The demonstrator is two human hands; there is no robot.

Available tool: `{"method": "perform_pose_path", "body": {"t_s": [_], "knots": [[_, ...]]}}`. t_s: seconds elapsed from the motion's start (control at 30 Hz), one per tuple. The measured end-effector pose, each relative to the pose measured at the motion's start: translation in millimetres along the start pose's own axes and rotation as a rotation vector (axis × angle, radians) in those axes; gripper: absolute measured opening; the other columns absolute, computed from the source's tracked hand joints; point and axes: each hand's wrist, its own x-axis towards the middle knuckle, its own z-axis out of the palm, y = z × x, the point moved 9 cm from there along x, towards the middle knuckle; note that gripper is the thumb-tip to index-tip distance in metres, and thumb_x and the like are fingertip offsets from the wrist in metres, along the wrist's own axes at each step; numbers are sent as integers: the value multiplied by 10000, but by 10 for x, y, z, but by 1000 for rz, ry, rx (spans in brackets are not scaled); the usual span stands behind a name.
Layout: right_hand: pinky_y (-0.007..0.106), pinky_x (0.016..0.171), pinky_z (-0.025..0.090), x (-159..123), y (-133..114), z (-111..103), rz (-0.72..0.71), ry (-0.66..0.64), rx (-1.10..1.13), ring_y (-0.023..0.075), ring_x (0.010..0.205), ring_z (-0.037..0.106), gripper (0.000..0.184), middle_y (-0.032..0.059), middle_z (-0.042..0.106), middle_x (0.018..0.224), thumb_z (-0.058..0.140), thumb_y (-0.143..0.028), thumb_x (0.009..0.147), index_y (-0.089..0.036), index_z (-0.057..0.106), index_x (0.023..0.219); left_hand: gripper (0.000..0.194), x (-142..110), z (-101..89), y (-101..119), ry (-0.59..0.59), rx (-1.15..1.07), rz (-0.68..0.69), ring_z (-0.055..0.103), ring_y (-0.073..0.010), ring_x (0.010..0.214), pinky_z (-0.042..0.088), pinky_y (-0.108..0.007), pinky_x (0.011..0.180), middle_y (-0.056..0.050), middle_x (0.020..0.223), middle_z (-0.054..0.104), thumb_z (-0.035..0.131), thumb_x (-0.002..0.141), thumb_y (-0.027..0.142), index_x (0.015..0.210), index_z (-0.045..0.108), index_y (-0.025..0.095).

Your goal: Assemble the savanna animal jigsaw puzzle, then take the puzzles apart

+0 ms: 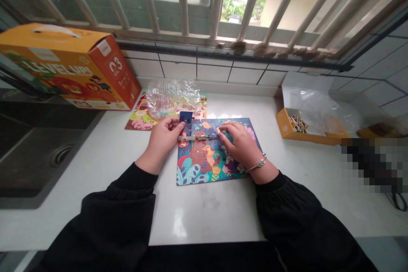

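Note:
A colourful jigsaw puzzle (204, 165) lies flat on the white counter (204, 212) in front of me. My left hand (163, 138) pinches a dark blue puzzle piece (186, 116) at the puzzle's upper left corner. My right hand (239, 142) rests palm-down on the puzzle's upper right part, fingertips pressing on pieces there. A silver bracelet sits on that wrist. Both arms wear black sleeves.
An orange puzzle box (66, 66) stands at the back left. Crumpled clear plastic (172, 95) lies on a second puzzle board (142, 117). An open orange tray (299, 129) holds loose pieces and a plastic bag at right. A sink (38, 157) is at left, a barred window behind.

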Motion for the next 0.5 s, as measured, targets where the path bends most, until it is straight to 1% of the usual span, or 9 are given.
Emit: {"method": "perform_pose_path", "body": {"t_s": [0.07,0.17,0.3,0.43,0.5], "knots": [[549,1106,568,-14,25,71,-1,-58,-22,352,1229,700,202,168,759,1270,643,-284,1089,-200,736,1247,500,-2,-1,3,-2,-23,-12,717,-176,685,542,-266,606,-57,891,817,955,761,570,1015,773,180],[560,1097,575,-40,47,142,-15,-123,-70,357,1227,686,276,168,726,1318,690,-269,1056,-202,724,1321,519,-15,54,-2,-55,-53,-38,729,-187,699,557,-278,623,-63,899,827,965,742,568,1027,774,179],[567,1136,563,-53,30,156,-19,-148,-96,354,1285,670,333,161,706,1385,691,-287,1065,-224,703,1392,465,-27,111,22,-97,-59,-16,707,-180,695,536,-275,614,-50,892,815,943,772,542,1017,754,194],[585,1177,544,-56,16,166,-22,-160,-109,361,1345,657,344,171,694,1451,695,-295,1062,-218,700,1397,422,-47,180,70,-144,-39,17,721,-185,770,551,-279,667,-55,957,812,895,818,534,1027,739,202],[591,1187,539,-59,23,175,-21,-164,-115,367,1363,652,345,180,689,1466,689,-298,1064,-205,704,1396,411,-61,182,80,-136,-13,22,700,-174,730,532,-267,637,-35,899,785,878,829,537,1020,724,207]]}}
